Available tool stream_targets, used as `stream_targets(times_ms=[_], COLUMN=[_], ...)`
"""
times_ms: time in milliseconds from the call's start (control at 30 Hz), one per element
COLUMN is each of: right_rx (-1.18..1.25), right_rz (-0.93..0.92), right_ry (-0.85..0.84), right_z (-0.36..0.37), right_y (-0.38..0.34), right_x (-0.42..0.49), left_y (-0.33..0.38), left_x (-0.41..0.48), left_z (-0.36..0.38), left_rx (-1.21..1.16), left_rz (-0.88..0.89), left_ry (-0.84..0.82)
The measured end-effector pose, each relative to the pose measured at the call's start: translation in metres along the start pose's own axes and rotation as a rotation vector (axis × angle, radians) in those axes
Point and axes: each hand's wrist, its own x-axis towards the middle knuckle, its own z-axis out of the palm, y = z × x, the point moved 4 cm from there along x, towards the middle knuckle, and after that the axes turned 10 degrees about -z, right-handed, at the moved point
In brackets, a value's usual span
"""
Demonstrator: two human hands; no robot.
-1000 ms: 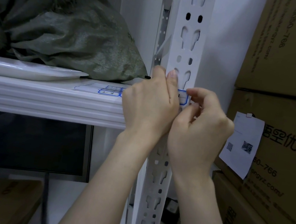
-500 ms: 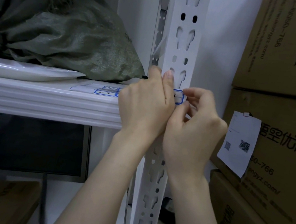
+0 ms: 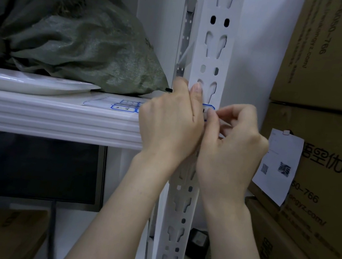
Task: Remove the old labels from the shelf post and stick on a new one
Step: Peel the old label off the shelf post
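Stacked cardboard boxes [image 3: 332, 53] fill the wall at 3 o'clock, and a green woven sack [image 3: 78, 44] slumps at 10 o'clock on the white shelf board [image 3: 56, 116]. The perforated white shelf post [image 3: 198, 44] runs from 12 to 6 through the centre. A white plate [image 3: 28, 83] lies at 9. The left hand [image 3: 169, 124] presses straight thumb and forefinger against the post. The right hand [image 3: 234, 147] pinches the blue-bordered label [image 3: 209, 108], stuck on the post at dead centre.
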Motion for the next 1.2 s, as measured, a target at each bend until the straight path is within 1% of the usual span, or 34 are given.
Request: stream_targets(times_ms=[200, 467, 700, 1033, 1200], right_rx=[0.027, 0.034, 0.044, 0.106, 0.096], right_rz=[-0.001, 0.004, 0.008, 0.011, 0.007], right_ry=[0.013, 0.026, 0.081, 0.090, 0.093], right_z=[-0.0003, 0.0015, -0.0012, -0.0009, -0.0012], right_y=[-0.0001, 0.0009, 0.0002, 0.0067, 0.0062], right_x=[0.0006, -0.0016, -0.0021, -0.0030, -0.0031], left_y=[0.0000, -0.0011, -0.0010, -0.0007, -0.0001], left_x=[-0.0003, 0.0001, 0.0006, 0.0011, 0.0016], left_z=[-0.0011, -0.0026, -0.0015, -0.0030, -0.0036], left_rx=[-0.027, -0.003, 0.024, 0.003, -0.016], left_rz=[0.020, 0.022, 0.013, -0.002, -0.015], left_ry=[0.025, 0.045, -0.068, -0.089, -0.098])
